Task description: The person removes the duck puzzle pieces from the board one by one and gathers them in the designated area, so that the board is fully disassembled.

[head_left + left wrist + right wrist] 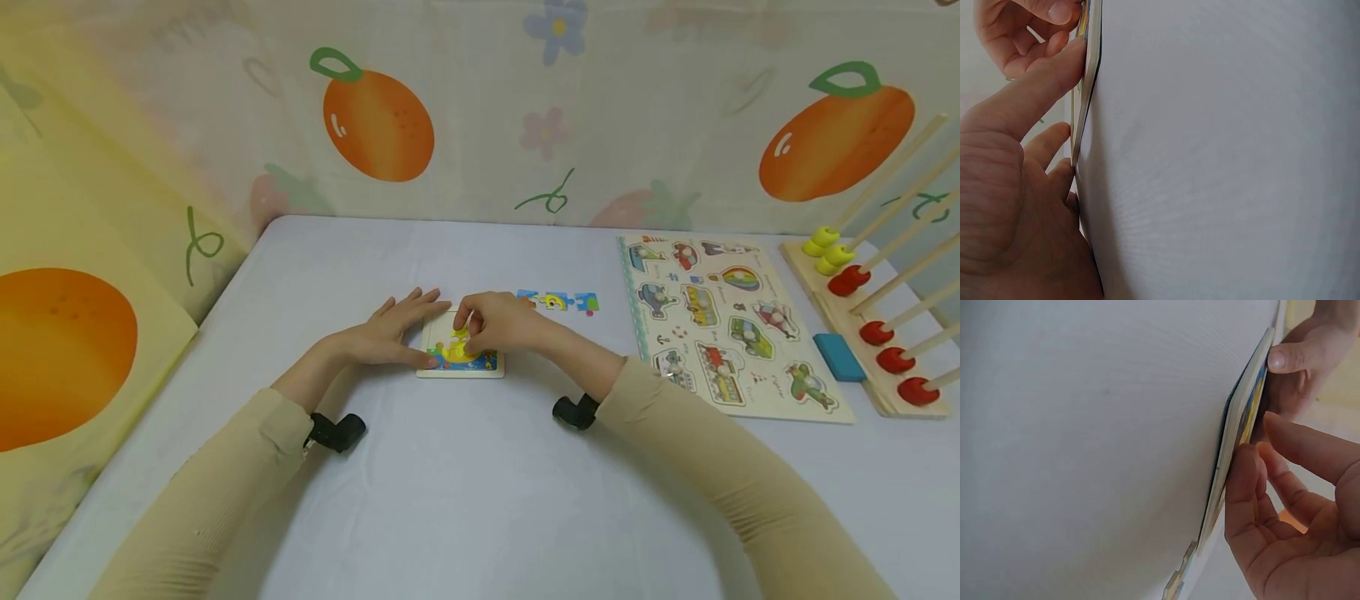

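A small square jigsaw board [448, 373] with a yellow and blue picture lies flat on the table. My left hand [382, 332] spreads over its left side; the thumb [1054, 84] presses on the near left corner and the other fingers reach past the far edge. My right hand [502, 323] is above the board's right part, fingers curled. Its thumb and forefinger pinch at a yellow puzzle piece [456, 343] within the picture. In the right wrist view, the thumb [1310, 444] and fingertips come close together at the board's face, and the piece itself is mostly hidden.
Behind the right hand lie several loose puzzle pieces [555, 301]. A larger wooden vehicle puzzle [720, 325] lies to the right. Beyond it stands a bead rack [862, 333] with upright rods and a blue block [838, 357]. A patterned curtain [480, 108] hangs behind the table.
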Demonstrator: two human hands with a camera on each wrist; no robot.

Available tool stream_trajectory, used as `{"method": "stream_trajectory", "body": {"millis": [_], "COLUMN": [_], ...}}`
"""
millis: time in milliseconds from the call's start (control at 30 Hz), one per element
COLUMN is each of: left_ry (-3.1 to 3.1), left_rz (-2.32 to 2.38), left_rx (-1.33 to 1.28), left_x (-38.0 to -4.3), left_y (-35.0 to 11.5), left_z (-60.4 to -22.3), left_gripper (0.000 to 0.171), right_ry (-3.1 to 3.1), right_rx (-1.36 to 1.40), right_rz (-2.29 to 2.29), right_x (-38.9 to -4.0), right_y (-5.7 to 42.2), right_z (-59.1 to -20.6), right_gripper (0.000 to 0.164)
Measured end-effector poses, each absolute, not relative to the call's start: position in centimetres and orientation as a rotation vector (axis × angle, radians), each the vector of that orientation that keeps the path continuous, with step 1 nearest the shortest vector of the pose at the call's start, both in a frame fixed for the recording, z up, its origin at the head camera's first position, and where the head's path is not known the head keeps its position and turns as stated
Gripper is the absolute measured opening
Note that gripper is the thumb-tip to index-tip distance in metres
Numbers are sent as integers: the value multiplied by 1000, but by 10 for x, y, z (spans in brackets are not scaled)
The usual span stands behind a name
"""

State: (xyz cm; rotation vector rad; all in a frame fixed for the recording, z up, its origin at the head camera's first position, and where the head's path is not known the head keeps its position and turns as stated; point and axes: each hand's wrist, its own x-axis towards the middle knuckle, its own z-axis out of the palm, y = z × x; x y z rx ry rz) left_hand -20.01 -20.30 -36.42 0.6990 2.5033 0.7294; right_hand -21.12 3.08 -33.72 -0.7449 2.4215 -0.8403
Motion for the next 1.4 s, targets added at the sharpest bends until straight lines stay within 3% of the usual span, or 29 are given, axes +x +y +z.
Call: {"method": "stream_trajectory", "body": {"millis": [433,1400], "left_ry": [2502,2505], "left_rz": [739,743], "left_rx": [703,699], "left_x": [-200,-200], "left_y": [-202,-202], "left_z": [-364,-365], "left_gripper": [89,89], "right_ry": [2488,2492], "right_rx": [-801,-810], "right_rz": [-727,-693], "right_x": [-209,-206], "right_y": [27,25], "right_z": [-341,-339], "right_gripper": [39,37]}}
